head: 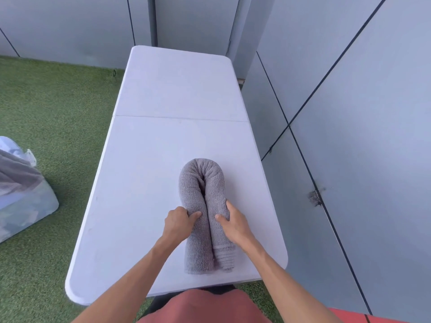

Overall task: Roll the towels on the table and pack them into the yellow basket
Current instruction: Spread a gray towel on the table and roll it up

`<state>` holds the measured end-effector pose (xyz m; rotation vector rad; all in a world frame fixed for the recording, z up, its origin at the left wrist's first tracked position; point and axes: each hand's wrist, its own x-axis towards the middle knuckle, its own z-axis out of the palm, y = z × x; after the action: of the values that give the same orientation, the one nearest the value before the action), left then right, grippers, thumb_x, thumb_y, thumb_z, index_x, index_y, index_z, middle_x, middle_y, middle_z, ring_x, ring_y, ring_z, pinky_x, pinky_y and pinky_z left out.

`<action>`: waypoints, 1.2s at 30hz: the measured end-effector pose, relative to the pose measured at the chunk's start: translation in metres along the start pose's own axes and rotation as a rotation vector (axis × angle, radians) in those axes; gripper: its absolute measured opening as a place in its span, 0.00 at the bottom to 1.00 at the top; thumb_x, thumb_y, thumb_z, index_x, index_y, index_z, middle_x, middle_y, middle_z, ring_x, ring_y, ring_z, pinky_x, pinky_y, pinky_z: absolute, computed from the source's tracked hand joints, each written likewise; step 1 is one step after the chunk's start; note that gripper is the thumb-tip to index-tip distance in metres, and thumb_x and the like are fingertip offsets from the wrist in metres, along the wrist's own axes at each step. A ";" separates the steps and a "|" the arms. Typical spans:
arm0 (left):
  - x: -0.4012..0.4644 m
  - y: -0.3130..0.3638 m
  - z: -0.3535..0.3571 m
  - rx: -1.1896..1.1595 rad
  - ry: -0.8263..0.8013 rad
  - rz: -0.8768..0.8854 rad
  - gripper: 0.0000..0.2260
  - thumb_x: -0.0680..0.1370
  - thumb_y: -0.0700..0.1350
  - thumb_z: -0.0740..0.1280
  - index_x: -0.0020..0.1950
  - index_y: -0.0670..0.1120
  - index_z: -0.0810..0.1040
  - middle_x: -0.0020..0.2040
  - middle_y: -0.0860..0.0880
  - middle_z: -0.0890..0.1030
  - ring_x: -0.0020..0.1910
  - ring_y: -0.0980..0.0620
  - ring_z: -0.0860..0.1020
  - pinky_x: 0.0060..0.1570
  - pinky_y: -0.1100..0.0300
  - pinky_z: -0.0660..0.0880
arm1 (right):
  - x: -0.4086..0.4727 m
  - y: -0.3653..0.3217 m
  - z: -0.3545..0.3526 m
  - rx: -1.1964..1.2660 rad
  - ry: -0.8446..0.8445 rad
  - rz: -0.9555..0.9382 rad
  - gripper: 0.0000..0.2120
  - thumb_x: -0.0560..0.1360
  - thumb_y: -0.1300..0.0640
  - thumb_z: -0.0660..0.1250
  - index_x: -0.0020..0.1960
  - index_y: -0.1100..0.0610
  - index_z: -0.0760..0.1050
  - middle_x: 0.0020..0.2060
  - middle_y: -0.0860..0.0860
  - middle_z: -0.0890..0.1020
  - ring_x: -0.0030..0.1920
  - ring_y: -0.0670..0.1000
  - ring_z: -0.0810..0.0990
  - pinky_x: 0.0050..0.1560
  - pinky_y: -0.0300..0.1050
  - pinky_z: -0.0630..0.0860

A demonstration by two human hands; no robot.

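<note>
Grey towel (202, 213) lies centre-low in frame on the white table (149, 183), already rolled into a long tube and bent double into a U. Left hand (178, 221) pinches the left leg, right hand (233, 221) grips the right leg. Rolling looks done; packing is left. No yellow basket visible; a pale bag (21, 190) sits at the left edge.
</note>
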<state>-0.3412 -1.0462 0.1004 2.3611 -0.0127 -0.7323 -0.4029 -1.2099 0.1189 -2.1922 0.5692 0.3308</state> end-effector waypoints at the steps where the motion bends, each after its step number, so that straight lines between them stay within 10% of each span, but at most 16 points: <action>1: 0.000 0.003 0.004 -0.011 -0.005 -0.006 0.21 0.76 0.58 0.66 0.33 0.43 0.71 0.40 0.39 0.82 0.39 0.40 0.82 0.43 0.49 0.79 | -0.003 0.001 -0.003 -0.013 -0.016 0.005 0.32 0.77 0.50 0.66 0.76 0.55 0.57 0.67 0.52 0.74 0.66 0.52 0.74 0.64 0.39 0.67; 5: 0.001 0.017 0.015 -0.099 -0.109 -0.050 0.20 0.76 0.56 0.67 0.39 0.38 0.75 0.40 0.38 0.83 0.36 0.41 0.83 0.41 0.50 0.80 | -0.018 0.004 -0.009 -0.241 -0.178 0.076 0.63 0.61 0.28 0.69 0.77 0.53 0.36 0.76 0.54 0.56 0.74 0.56 0.59 0.70 0.59 0.61; 10: -0.001 0.040 0.016 0.061 -0.249 -0.070 0.19 0.78 0.55 0.64 0.37 0.41 0.72 0.33 0.41 0.82 0.27 0.47 0.79 0.34 0.60 0.76 | -0.024 0.005 -0.005 -0.521 -0.197 0.114 0.73 0.53 0.22 0.68 0.75 0.59 0.28 0.76 0.63 0.45 0.76 0.60 0.52 0.67 0.70 0.57; 18: 0.003 0.027 0.018 0.218 -0.215 -0.068 0.25 0.75 0.65 0.60 0.32 0.45 0.70 0.34 0.48 0.77 0.40 0.46 0.76 0.39 0.57 0.71 | -0.025 0.006 0.032 -0.591 0.160 0.072 0.57 0.64 0.35 0.66 0.77 0.62 0.39 0.61 0.55 0.68 0.58 0.57 0.69 0.51 0.56 0.71; 36: -0.056 -0.190 -0.102 0.199 0.507 -0.179 0.20 0.80 0.60 0.56 0.61 0.50 0.76 0.53 0.49 0.79 0.55 0.45 0.77 0.50 0.48 0.72 | -0.021 -0.130 0.183 -0.626 0.007 -0.324 0.50 0.65 0.38 0.68 0.77 0.55 0.46 0.62 0.53 0.70 0.61 0.56 0.69 0.55 0.55 0.70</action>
<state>-0.3697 -0.8259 0.0791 2.7007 0.3615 -0.1988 -0.3634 -0.9888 0.0991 -2.8340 0.1016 0.3591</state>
